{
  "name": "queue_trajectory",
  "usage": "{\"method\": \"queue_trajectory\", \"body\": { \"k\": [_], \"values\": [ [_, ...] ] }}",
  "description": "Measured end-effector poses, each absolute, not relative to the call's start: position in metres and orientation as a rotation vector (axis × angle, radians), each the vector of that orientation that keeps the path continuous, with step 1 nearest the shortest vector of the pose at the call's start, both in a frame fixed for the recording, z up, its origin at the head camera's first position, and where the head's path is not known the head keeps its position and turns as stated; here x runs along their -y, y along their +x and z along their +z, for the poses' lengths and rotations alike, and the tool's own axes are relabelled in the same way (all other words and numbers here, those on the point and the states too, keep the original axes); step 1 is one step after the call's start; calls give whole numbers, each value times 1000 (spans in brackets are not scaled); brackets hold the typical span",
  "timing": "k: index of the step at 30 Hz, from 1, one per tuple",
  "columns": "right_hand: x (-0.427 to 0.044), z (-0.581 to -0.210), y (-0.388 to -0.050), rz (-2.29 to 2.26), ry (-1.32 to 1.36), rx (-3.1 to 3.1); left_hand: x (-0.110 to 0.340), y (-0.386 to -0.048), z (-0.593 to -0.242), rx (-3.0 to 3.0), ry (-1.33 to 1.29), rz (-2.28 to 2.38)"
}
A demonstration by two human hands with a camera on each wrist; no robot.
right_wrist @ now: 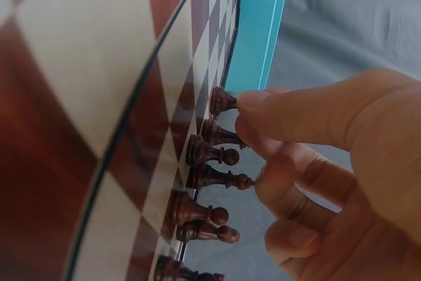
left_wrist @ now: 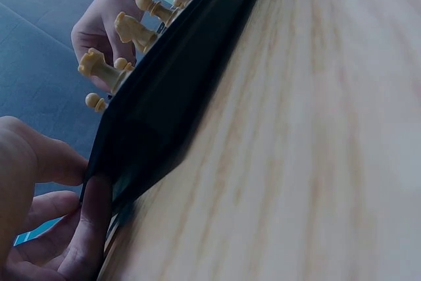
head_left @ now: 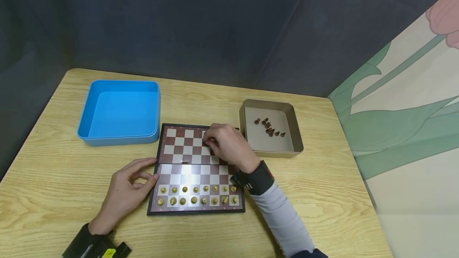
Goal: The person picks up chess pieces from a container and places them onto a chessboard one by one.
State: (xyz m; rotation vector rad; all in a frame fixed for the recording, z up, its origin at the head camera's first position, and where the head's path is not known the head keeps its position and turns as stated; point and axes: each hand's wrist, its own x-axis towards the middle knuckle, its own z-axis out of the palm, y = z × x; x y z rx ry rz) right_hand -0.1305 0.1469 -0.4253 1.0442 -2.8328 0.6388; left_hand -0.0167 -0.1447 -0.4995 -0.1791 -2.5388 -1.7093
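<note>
An unfolded magnetic chessboard (head_left: 199, 169) lies on the table, with light chess pieces (head_left: 194, 200) in two rows on its near side. My right hand (head_left: 229, 144) is over the far right part of the board. In the right wrist view, its thumb and index finger pinch a dark chess piece (right_wrist: 222, 101) at the board; the fingertips hide its top, so its kind cannot be told. Beside it stand more dark pieces, among them a pawn (right_wrist: 209, 153) and a bishop (right_wrist: 220, 178). My left hand (head_left: 125, 186) touches the board's left edge with thumb and index finger apart.
Right of the board stands a beige tray (head_left: 295, 132) holding several dark pieces (head_left: 269, 126). A blue box (head_left: 120, 140) sits at the back left of the wooden table (head_left: 53, 162). Behind the table hangs a dark curtain (head_left: 197, 27).
</note>
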Motion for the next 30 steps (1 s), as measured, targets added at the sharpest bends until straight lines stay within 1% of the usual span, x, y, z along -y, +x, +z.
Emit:
{"method": "queue_trajectory", "body": {
  "k": [30],
  "values": [
    [-145, -423, -128, 585, 1041, 2851, 145, -16, -499, 2542, -178, -1701]
  ]
}}
